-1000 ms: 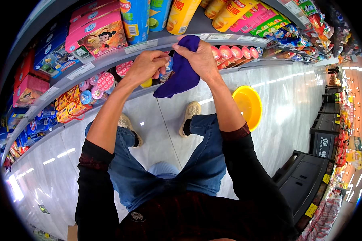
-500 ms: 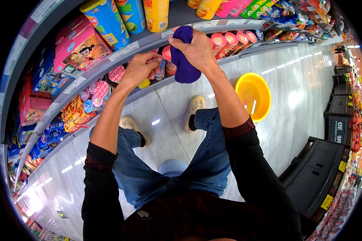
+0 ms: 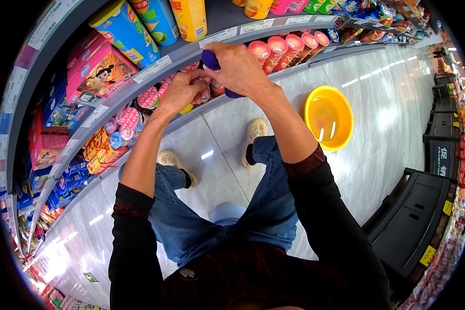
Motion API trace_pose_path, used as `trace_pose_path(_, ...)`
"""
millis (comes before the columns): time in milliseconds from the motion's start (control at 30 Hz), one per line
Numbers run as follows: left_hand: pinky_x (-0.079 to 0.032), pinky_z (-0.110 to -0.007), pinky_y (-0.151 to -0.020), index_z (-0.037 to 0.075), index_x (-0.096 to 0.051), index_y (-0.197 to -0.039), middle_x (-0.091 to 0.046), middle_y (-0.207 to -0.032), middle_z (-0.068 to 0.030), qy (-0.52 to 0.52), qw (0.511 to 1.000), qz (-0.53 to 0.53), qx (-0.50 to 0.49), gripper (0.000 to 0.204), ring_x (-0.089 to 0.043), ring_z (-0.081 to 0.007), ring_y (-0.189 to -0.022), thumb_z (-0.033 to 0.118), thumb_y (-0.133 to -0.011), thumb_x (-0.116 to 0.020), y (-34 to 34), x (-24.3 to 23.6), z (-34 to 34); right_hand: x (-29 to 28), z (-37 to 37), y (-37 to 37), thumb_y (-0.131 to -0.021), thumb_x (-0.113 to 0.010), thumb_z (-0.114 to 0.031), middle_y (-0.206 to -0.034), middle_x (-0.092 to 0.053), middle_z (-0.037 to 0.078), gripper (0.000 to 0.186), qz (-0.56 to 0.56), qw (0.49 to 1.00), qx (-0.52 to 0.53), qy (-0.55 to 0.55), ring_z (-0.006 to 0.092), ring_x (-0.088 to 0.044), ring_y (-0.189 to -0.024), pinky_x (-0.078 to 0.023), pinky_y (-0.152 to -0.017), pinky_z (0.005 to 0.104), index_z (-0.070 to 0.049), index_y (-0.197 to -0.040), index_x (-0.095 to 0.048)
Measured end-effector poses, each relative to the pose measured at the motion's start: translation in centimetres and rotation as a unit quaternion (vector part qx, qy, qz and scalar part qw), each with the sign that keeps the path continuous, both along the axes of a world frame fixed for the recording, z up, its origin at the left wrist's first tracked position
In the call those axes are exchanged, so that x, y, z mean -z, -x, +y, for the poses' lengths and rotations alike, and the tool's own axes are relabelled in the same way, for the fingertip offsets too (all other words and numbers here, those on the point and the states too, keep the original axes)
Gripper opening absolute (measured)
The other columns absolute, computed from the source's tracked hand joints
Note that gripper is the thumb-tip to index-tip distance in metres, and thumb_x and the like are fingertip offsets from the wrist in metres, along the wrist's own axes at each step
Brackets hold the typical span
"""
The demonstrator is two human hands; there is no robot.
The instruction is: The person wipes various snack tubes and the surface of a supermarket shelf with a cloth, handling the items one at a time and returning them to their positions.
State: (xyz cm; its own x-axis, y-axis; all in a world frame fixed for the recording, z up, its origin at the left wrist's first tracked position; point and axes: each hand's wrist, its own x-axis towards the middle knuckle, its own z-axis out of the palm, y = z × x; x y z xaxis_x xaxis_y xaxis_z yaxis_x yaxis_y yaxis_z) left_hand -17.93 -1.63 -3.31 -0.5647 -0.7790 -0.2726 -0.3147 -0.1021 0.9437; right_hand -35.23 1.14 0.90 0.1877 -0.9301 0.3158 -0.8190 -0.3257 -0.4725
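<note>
My right hand (image 3: 237, 70) is closed round a purple cloth (image 3: 210, 60), held at the front of the lower shelf. Most of the cloth is hidden behind that hand; a bit shows above the fingers and another below the palm. My left hand (image 3: 182, 92) is close by on the left, fingers curled in, its fingertips near the right hand. What those fingers hold, if anything, is hidden. Below the shelf lip, beside both hands, stand red-lidded tubs (image 3: 259, 50) and pink-patterned lidded cups (image 3: 148, 97). A pinkish container is partly covered by my hands.
A yellow basin (image 3: 349, 118) with some liquid stands on the tiled floor (image 3: 377, 103) at right. Tall snack canisters (image 3: 190, 20) and pink boxes (image 3: 106, 75) line the upper shelf (image 3: 214, 39). I sit on a light-blue stool (image 3: 226, 213). Black display bins (image 3: 416, 219) stand at far right.
My right hand has moved left with the purple cloth, close against my left hand, and now covers most of the cloth. The whole view has shifted slightly.
</note>
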Motion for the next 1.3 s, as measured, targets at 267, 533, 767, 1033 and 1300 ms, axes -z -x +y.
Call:
trace_pose_path(267,-0.043,-0.024,-0.053,0.001,-0.064,-0.102,-0.061,-0.071,-0.0021,0.024,0.999,-0.023,0.028,0.021,-0.053,-0.0082,-0.058,0.015,-0.089,-0.055,-0.9,-0.4,-0.2,2.5,-0.6,0.9,-0.082,-0.064,-0.030,-0.088,-0.066,0.024,0.037,0.136,0.972,-0.057,-0.184,0.0386,-0.065,-0.085,-0.051,-0.075,0.0454,0.001,-0.101,-0.060)
trace_pose_path(533,-0.041,-0.023,-0.053,0.000,-0.064,-0.112,-0.060,-0.071,-0.0022,0.010,0.999,-0.032,0.001,0.026,-0.051,-0.0070,-0.058,0.012,-0.090,-0.056,-1.5,-1.1,0.2,1.2,-0.7,-0.2,-0.085,-0.063,-0.035,-0.097,-0.065,0.023,0.043,0.189,0.931,-0.054,-0.308,0.0360,-0.063,-0.093,-0.050,-0.080,0.0440,0.003,-0.104,-0.058)
trace_pose_path(767,-0.041,-0.023,-0.053,-0.001,-0.064,-0.111,-0.060,-0.072,-0.0026,0.026,0.999,-0.041,0.007,0.025,-0.051,-0.0075,-0.058,0.011,-0.090,-0.056,-1.6,-1.4,0.4,1.9,-0.7,-0.2,-0.086,-0.062,-0.036,-0.099,-0.065,0.022,0.044,0.182,0.933,-0.058,-0.305,0.0348,-0.062,-0.097,-0.049,-0.084,0.0428,0.003,-0.105,-0.059)
trace_pose_path(1033,-0.042,-0.024,-0.054,-0.001,-0.063,-0.110,-0.060,-0.072,-0.0024,0.030,0.998,-0.046,0.022,0.026,-0.051,-0.0077,-0.059,0.015,-0.091,-0.057,-1.6,-1.0,0.4,1.5,-0.6,-0.3,-0.082,-0.062,-0.030,-0.100,-0.065,0.022,0.039,0.189,0.928,-0.058,-0.316,0.0339,-0.063,-0.097,-0.050,-0.084,0.0424,0.003,-0.103,-0.060)
trace_pose_path(1300,-0.043,-0.023,-0.057,0.000,-0.062,-0.111,-0.060,-0.073,-0.0020,0.026,0.998,-0.049,0.036,0.026,-0.052,-0.0081,-0.062,0.015,-0.090,-0.056,-1.7,-1.1,0.7,1.5,-0.5,-0.3,-0.084,-0.064,-0.034,-0.099,-0.065,0.023,0.043,0.185,0.927,-0.068,-0.318,0.0355,-0.061,-0.098,-0.049,-0.084,0.0429,0.004,-0.103,-0.058)
